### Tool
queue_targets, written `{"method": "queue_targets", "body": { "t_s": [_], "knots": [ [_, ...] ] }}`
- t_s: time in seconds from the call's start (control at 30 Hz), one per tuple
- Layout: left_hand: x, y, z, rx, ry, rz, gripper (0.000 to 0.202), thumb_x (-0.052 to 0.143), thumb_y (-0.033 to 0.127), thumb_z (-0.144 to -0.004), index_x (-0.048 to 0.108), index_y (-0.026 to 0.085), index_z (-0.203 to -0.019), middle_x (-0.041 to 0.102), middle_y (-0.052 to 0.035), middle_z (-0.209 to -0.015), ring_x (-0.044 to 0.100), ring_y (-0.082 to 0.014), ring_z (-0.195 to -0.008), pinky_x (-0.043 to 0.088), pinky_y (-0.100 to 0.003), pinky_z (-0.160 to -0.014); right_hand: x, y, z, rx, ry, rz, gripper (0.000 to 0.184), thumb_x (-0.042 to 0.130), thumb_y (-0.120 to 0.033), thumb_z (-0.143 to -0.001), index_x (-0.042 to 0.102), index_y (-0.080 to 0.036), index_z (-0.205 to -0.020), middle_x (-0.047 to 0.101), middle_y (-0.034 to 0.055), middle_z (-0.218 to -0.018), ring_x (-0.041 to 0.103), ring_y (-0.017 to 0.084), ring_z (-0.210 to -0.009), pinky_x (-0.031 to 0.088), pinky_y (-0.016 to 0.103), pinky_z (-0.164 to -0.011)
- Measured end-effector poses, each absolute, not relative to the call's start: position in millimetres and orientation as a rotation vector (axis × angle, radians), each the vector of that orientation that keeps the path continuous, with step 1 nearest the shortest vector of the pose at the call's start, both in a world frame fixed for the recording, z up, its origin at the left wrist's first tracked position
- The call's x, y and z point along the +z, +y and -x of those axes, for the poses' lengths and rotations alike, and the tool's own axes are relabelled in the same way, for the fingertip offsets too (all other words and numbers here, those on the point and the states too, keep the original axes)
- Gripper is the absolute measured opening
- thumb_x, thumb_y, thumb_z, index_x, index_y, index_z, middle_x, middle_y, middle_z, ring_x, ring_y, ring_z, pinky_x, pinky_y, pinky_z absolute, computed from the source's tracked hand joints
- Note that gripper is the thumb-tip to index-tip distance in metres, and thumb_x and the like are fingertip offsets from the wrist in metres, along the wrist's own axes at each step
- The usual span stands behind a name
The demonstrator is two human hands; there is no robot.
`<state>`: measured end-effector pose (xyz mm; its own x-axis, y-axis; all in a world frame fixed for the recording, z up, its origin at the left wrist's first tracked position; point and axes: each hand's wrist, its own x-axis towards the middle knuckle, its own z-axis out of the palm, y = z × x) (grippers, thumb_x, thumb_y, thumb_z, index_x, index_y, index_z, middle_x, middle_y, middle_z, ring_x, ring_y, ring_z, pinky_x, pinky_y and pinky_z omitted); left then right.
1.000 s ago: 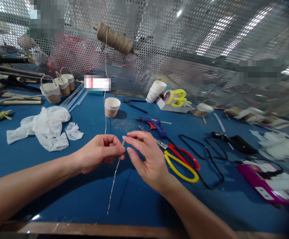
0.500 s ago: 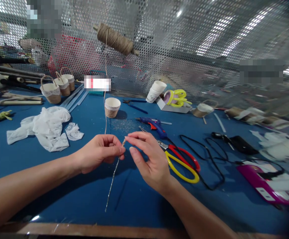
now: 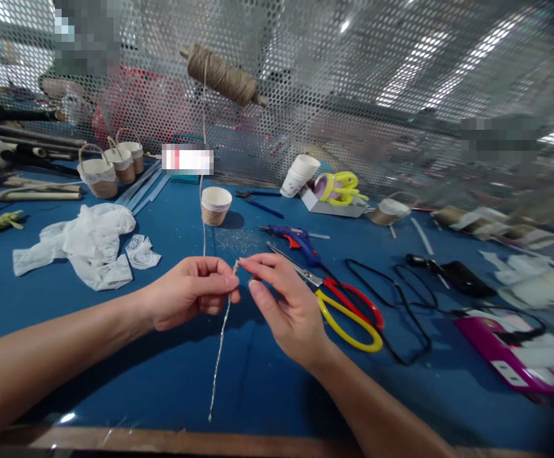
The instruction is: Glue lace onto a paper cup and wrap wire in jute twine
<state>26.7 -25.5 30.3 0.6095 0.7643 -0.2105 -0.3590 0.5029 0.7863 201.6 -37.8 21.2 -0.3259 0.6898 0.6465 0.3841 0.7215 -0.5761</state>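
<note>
My left hand (image 3: 200, 286) pinches a thin silvery twisted wire (image 3: 219, 346) near its upper end, and the rest hangs down over the table. Brown twine covers the wire's top above my thumb. My right hand (image 3: 289, 305) has its fingers stretched out and the thumb apart, with the fingertips at the wrapped tip. From the twine spool (image 3: 222, 75) on the mesh, a strand (image 3: 204, 235) runs down behind my left hand. Scissors (image 3: 348, 312) with red and yellow handles lie just right of my right hand.
Beyond my hands stand a small twine-wrapped paper cup (image 3: 216, 207), a blue glue gun (image 3: 296, 242) and pliers (image 3: 260, 200). White lace (image 3: 86, 245) lies left, near small handled baskets (image 3: 99, 179). A black cord (image 3: 415, 324) and a purple device (image 3: 500, 356) are on the right.
The hanging end of the wire has swung a little to the right and lower. My left hand still pinches it, and both hands have hardly moved.
</note>
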Motion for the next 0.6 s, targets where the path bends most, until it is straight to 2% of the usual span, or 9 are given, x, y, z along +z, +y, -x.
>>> {"method": "queue_targets", "body": {
  "t_s": [0.17, 0.3, 0.43, 0.6],
  "knots": [
    [29.5, -23.0, -26.0, 0.769, 0.586, -0.755, 0.026, 0.073, 0.024, -0.067, 0.051, 0.011, -0.063, 0.061, 0.0003, -0.057, 0.031, -0.0001, -0.04, 0.019, -0.018, -0.043, 21.6, -38.7, -200.9, 0.536, -1.88, 0.898, 0.022, 0.049, -0.015, -0.085, 0.061, -0.023, -0.101, 0.06, 0.0054, -0.1, 0.057, 0.017, -0.095, 0.049, 0.036, -0.083],
    [28.4, -23.0, -26.0, 0.765, 0.603, -0.789, 0.023, 0.072, 0.023, -0.068, 0.052, 0.011, -0.064, 0.061, -0.0002, -0.058, 0.033, -0.0004, -0.04, 0.02, -0.018, -0.044, 21.9, -37.0, -200.4, 0.967, -1.578, 1.028, 0.008, 0.057, -0.026, -0.082, 0.058, -0.021, -0.087, 0.062, 0.002, -0.083, 0.059, 0.012, -0.068, 0.051, 0.029, -0.065],
    [28.0, -23.3, -26.3, 0.719, 0.557, -0.786, 0.023, 0.071, 0.022, -0.069, 0.052, 0.01, -0.062, 0.061, -0.0003, -0.058, 0.031, -0.0002, -0.04, 0.019, -0.018, -0.043, 20.6, -34.6, -201.7, 1.213, -1.35, 0.978, 0.019, 0.059, -0.031, -0.081, 0.051, -0.019, -0.069, 0.054, -0.0032, -0.06, 0.05, 0.008, -0.052, 0.043, 0.023, -0.05],
    [26.4, -22.7, -24.2, 0.597, 0.447, -0.751, 0.021, 0.069, 0.022, -0.071, 0.055, 0.009, -0.063, 0.061, -0.0012, -0.059, 0.025, 0.0009, -0.038, 0.015, -0.018, -0.042, 20.0, -34.6, -201.6, 1.306, -1.361, 0.865, 0.031, 0.051, -0.037, -0.086, 0.045, -0.019, -0.062, 0.043, -0.0056, -0.052, 0.041, 0.007, -0.047, 0.034, 0.023, -0.044]
  ]
}}
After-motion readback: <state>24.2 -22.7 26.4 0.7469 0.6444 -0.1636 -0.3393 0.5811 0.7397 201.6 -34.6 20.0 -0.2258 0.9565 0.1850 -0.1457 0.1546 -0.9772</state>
